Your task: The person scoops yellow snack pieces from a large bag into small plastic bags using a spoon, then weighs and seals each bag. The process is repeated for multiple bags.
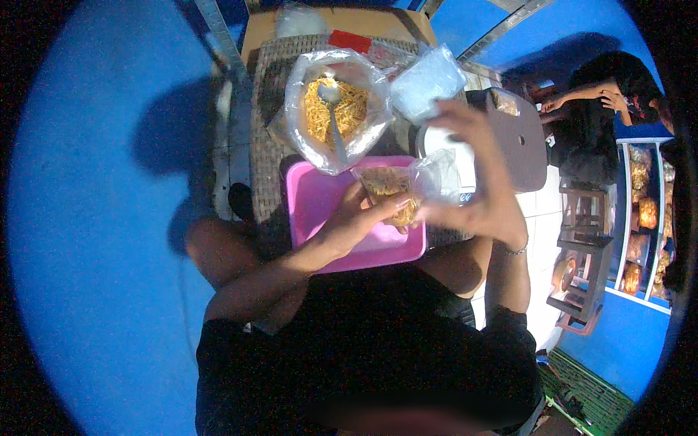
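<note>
My left hand (371, 212) grips a small clear plastic bag (390, 185) holding yellow-brown shredded snack, above a pink plastic tray (302, 218). The bag's loose clear top spreads to the right. My right hand (493, 204), blurred, is spread with nothing seen in its grasp; its thumb side is by the small bag, its fingers reach up near a stack of clear plastic bags (428, 82). Whether it touches either is unclear. Behind the tray, a large open plastic bag (297, 120) holds more snack (354, 109), with a metal spoon (335, 122) resting in it.
A white digital scale (463, 174) sits right of the tray, partly hidden by my right hand. Beneath lies a woven surface (267, 180). A dark plastic stool (523, 158), wooden stools (589, 267) and a display case (621, 218) stand at right; another person (591, 120) is beyond.
</note>
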Available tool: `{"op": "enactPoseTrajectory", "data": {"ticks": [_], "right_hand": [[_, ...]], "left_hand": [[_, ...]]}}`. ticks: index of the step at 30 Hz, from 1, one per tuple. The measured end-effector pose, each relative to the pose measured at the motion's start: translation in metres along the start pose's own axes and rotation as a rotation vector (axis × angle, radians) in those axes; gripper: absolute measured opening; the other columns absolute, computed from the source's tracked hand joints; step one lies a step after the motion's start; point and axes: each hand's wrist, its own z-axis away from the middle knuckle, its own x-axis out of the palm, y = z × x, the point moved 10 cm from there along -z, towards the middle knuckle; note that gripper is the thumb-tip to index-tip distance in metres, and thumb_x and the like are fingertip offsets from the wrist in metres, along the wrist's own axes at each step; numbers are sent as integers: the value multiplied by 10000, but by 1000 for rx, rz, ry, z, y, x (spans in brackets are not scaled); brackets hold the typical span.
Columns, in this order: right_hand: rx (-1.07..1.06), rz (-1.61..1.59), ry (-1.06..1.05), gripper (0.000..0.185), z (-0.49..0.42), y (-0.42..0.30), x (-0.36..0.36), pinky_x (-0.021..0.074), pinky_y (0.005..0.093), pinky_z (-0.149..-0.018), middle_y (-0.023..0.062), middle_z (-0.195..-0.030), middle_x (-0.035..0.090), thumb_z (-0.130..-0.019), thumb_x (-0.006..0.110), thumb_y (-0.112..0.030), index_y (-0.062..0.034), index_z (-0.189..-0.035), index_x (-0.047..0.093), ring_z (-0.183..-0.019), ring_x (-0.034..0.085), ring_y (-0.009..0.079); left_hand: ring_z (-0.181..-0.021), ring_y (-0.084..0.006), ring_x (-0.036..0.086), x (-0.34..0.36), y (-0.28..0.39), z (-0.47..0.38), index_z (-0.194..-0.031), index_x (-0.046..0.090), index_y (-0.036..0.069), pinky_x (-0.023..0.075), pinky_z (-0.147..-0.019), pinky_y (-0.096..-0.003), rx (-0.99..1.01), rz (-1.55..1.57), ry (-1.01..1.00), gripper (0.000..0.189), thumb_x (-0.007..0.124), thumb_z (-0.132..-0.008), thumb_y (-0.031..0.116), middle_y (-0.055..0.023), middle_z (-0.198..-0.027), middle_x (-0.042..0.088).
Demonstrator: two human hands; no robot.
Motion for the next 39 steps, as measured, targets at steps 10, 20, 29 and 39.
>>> {"op": "enactPoseTrajectory", "data": {"ticks": [10, 20, 29, 39], "right_hand": [[265, -344, -309, 232, 30, 36, -5, 497, 297, -749, 51, -848, 607, -587, 685, 59, -33, -789, 619, -823, 609, 168], [109, -63, -159, 559, 34, 4, -14, 437, 397, -1002, 128, -1269, 563, -609, 839, -98, -104, -1138, 658, -1149, 576, 300], [348, -392, 76, 133, 48, 67, -85, 376, 234, -684, 30, -807, 517, -653, 555, 50, -31, -744, 501, -745, 482, 119], [449, -348, -67, 202, 52, 63, -24, 512, 288, -786, 63, -927, 713, -744, 798, -8, -14, -925, 710, -868, 653, 145]], "left_hand": [[-865, -161, 660, 20, 18, 17, -1161, 554, -3, 571, -686, -311, -38, 54, -73, 321, 646, -944, 215, -80, -1000, 644], [-925, -148, 647, 12, 11, 16, -1171, 546, 0, 564, -768, -311, -69, 55, -1, 311, 627, -958, 211, -78, -1015, 642], [-781, -194, 680, 18, 13, 19, -1141, 534, -29, 583, -648, -329, -56, 52, -56, 299, 611, -966, 201, -116, -959, 641], [-802, -172, 678, 14, 18, 16, -1164, 534, -23, 566, -598, -293, 0, -21, 3, 289, 594, -978, 190, -97, -970, 645]]}}
